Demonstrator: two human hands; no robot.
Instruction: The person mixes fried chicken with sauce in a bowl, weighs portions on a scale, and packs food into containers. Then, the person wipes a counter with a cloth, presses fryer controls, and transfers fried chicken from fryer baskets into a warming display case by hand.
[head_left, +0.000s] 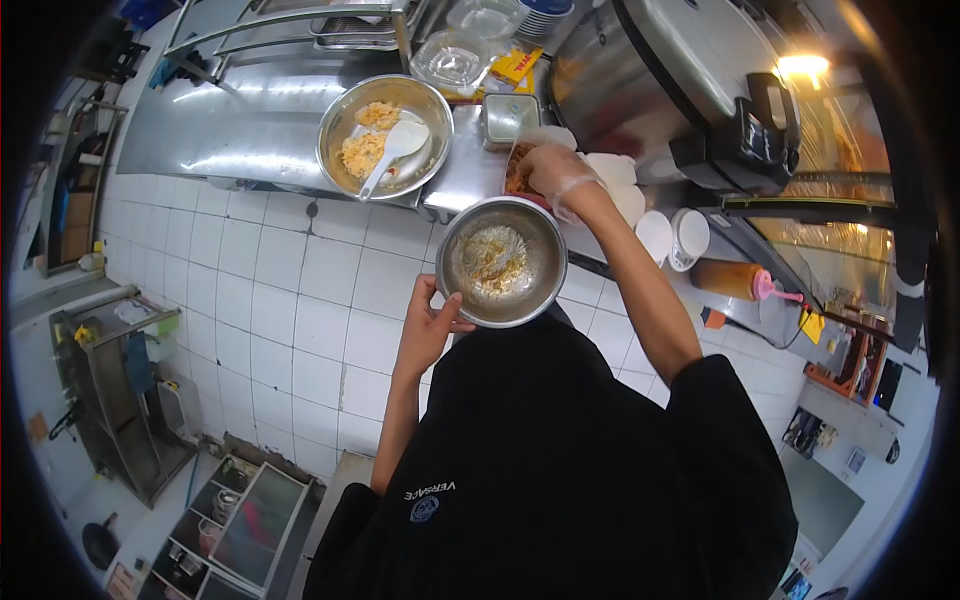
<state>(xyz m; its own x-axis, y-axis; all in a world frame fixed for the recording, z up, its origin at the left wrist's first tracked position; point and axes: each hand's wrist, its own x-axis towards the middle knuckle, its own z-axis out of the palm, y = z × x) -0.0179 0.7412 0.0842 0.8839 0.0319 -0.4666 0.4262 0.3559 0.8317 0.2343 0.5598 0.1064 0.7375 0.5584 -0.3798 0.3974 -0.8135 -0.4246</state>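
One wide metal bowl (422, 103) at the left, on the steel tabletop (240, 130), with two lumps of orange-yellow food (362, 155) inside. In the same bowl, a white spatula (405, 140), with the handle over the near rim. Further to the right and lower, the bare left hand (437, 318) at the side of a deep metal bowl (545, 250), closed on its rim in a pinch, with the thumb at the rim and the fingers against the outer wall. Inside this deep bowl, a pale, shredded-looking food (492, 262), with yellowish bits. Behind, on the tabletop, a clear plastic container (450, 60), then a yellow packet (515, 68) and a square container (510, 122). Just near the square one, a red container (513, 160) with reddish food, and above it the right hand (562, 178) in a clear glove, reaching down into it with bent fingers. Cannot tell if pinching some food or not, because of hidden fingertips. Behind the right hand, a large steel cooker (650, 90) with a black latch. To the right of the gloved wrist, white round pieces (655, 236), and farther right, an orange-brown bottle (722, 279) with a pink nozzle, lying on its side.
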